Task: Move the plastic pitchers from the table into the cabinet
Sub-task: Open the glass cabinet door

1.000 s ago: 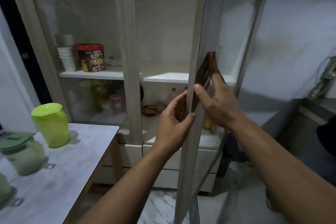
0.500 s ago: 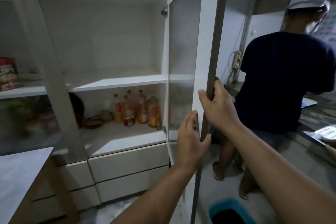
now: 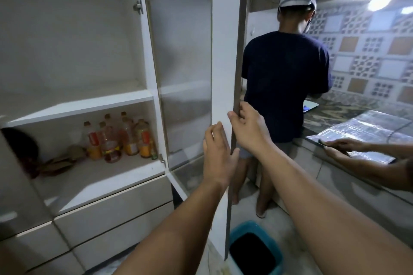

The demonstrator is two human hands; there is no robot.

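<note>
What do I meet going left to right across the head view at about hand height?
Bottles on the lower shelf → open cabinet door → left hand → right hand gripping the door's edge → person in dark shirt → counter.

A home kitchen: patterned wall tiles (image 3: 366,56) behind a stone counter (image 3: 335,116), a white cabinet (image 3: 73,105) storing bottles (image 3: 120,138), and a bin (image 3: 254,250) on the floor.

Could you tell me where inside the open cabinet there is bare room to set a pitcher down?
The upper shelf looks bare across its visible width. The lower shelf is free along its front; its back is crowded, with bottles at the right by the door hinge and dark items at the left.
</note>
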